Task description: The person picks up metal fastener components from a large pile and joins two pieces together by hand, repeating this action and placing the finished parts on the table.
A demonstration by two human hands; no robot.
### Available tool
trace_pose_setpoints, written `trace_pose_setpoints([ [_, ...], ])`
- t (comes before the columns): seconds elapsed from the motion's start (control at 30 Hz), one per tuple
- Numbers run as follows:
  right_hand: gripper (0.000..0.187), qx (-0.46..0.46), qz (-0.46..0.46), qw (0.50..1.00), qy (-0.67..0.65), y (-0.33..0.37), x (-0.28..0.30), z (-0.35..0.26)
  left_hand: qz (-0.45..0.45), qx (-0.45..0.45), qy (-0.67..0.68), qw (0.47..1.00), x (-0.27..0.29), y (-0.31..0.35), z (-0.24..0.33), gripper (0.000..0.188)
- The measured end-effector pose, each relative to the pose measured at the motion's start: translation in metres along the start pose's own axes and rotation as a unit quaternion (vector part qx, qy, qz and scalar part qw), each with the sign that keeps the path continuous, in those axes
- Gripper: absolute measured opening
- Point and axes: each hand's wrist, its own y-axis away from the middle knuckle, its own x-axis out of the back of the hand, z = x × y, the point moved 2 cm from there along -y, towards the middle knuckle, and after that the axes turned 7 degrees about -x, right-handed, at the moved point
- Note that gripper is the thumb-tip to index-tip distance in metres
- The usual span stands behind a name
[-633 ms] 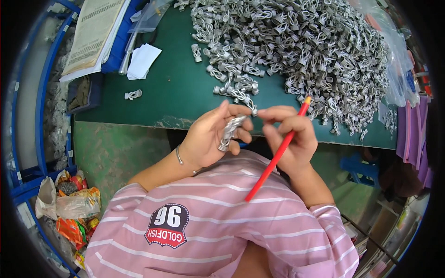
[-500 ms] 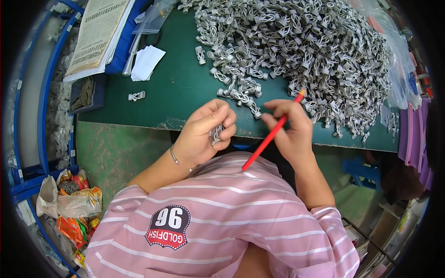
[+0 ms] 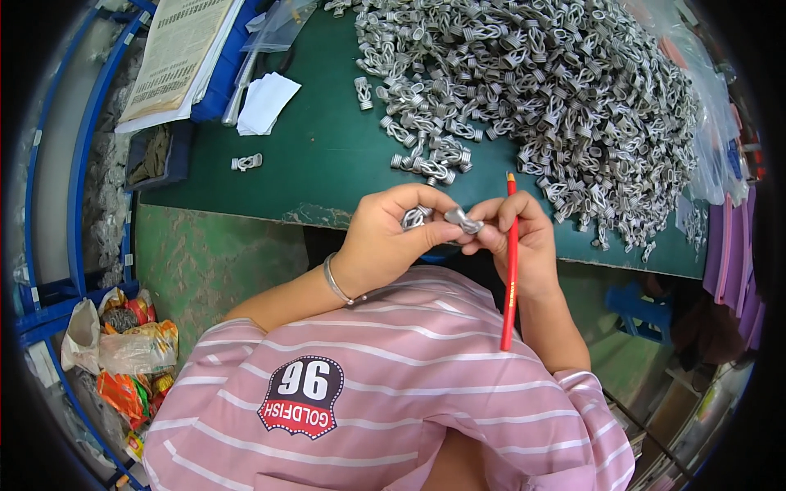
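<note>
My left hand [image 3: 385,229] is closed around small silver metal loop pieces with ribbed collars. One looped piece [image 3: 416,217] shows inside its curled fingers, and another metal piece [image 3: 464,219] sticks out at the thumb and fingertips. My right hand [image 3: 528,237] meets it there, its fingertips pinched at that second piece. A red pencil [image 3: 511,278] is held in the right hand as well, nearly upright, its pale end toward the table. Just beyond both hands, a large heap of the same metal pieces [image 3: 540,90] covers the table's far right.
The green table [image 3: 319,164] has one loose metal piece [image 3: 246,163] on its left. White paper slips [image 3: 268,104], a blue tray [image 3: 219,90] with printed sheets and a small bin [image 3: 160,155] stand farther left. A blue stool [image 3: 639,313] is below right.
My hands have come together, and the right one has gone from near the heap to a metal piece at the left fingertips. The pencil has swung from slanted to nearly upright.
</note>
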Motion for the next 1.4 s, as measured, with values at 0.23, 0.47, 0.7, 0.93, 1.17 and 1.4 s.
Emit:
trace_pose_setpoints([
  [0.23, 0.026, 0.095, -0.002, 0.991, 0.097, 0.000, -0.003, 0.001, -0.058, -0.146, -0.111, 0.981, 0.001, 0.001, 0.008, 0.021],
  [0.47, 0.038, 0.287, 0.038, 0.918, 0.270, 0.005, -0.018, -0.014, -0.003, 0.140, 0.171, 0.975, 0.003, 0.004, -0.002, 0.025],
  [0.7, 0.028, 0.366, 0.004, 0.865, 0.343, -0.004, -0.029, -0.025, 0.013, 0.219, 0.376, 0.900, 0.005, 0.001, 0.001, 0.030],
  [0.93, 0.022, 0.322, 0.104, 0.774, 0.535, -0.036, -0.025, -0.013, 0.032, 0.105, 0.437, 0.893, 0.030, -0.004, 0.000, 0.015],
  [1.17, 0.024, 0.253, 0.120, 0.770, 0.573, -0.037, -0.019, -0.001, 0.101, 0.073, 0.185, 0.975, 0.024, -0.001, -0.006, 0.015],
  [1.4, 0.027, 0.321, 0.103, 0.744, 0.576, -0.040, -0.021, 0.000, 0.099, 0.052, 0.007, 0.994, 0.022, -0.007, -0.006, 0.037],
])
